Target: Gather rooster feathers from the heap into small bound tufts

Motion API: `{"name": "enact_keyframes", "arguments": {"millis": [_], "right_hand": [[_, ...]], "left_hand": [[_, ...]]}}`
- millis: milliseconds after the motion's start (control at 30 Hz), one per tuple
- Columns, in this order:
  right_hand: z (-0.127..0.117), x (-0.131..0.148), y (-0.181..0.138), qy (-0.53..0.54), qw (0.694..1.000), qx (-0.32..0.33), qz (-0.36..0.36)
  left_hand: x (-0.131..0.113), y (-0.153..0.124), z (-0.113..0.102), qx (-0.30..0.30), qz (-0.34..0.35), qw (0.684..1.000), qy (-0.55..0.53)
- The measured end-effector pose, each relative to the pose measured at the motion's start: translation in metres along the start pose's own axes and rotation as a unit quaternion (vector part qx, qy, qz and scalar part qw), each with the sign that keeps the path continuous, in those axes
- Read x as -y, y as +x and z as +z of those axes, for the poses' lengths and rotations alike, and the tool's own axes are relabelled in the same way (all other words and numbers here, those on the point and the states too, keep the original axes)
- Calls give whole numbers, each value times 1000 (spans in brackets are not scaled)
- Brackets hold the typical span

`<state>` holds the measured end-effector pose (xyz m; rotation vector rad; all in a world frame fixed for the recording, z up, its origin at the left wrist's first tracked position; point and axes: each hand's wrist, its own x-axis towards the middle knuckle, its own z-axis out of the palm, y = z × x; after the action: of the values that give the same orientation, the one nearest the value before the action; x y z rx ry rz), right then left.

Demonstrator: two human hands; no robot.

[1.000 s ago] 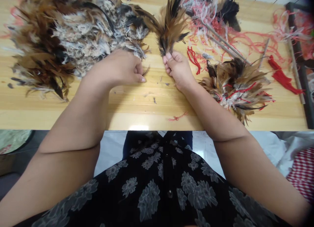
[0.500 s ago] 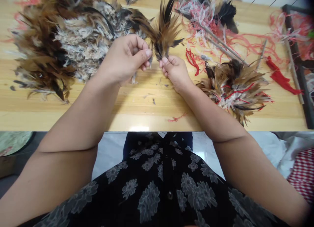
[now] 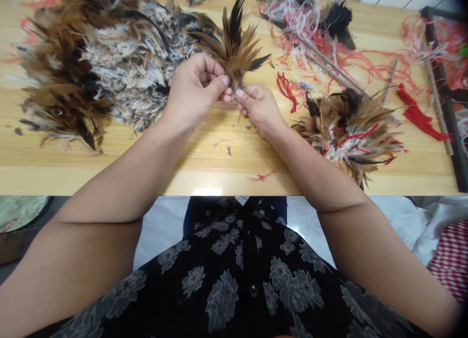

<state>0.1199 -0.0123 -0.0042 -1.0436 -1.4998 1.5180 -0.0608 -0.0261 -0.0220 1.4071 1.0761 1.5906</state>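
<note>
Feather bunch (image 3: 238,57) (splayed) between fingers (image 3: 218,85)

On the table (image 3: 204,174) before us, a feather pile (image 3: 124,65) lies left, a feather bunch (image 3: 237,50) between our left hand (image 3: 197,87) and right hand (image 3: 260,108), a feather bundle (image 3: 354,123) right, a ribbon tangle (image 3: 292,16) behind it.

Both bare arms reached forward and inward, creased at the elbows, and I saw the hands meet almost tip to tip. The left hand (image 3: 200,87) was turned thumb-side up, its fingers curled and its thumb (image 3: 218,87) pressed down toward them in a pinch. Just beside it, the right hand (image 3: 260,108) pinched too, thumb pointing left over folded fingers, its wrist in line with the forearm (image 3: 310,165).
</note>
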Motion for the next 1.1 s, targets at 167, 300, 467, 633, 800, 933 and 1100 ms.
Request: {"name": "enact_keyframes", "arguments": {"millis": [167, 300, 467, 633, 800, 933, 1100], "right_hand": [[-1, -2, 1, 5, 1000, 10, -2], [2, -2, 2, -4, 1000, 6, -4], [3, -1, 2, -29, 999, -35, 23], [1, -2, 2, -44, 998, -33, 30], [4, -3, 1, -54, 998, -17, 24], [6, -1, -2, -58, 998, -1, 17], [6, 1, -6, -74, 997, 21, 15]], "left_hand": [[-1, 1, 4, -25, 49, 998, 6], [-14, -2, 10, -37, 46, 998, 2], [-9, -1, 4, -17, 35, 999, -5], [-1, 0, -13, 61, -73, 995, 29], [-19, -8, -15, 114, -122, 986, -6], [-23, -8, -11, 129, -117, 984, -32], [-16, -5, -12, 112, -112, 987, -36]]}}
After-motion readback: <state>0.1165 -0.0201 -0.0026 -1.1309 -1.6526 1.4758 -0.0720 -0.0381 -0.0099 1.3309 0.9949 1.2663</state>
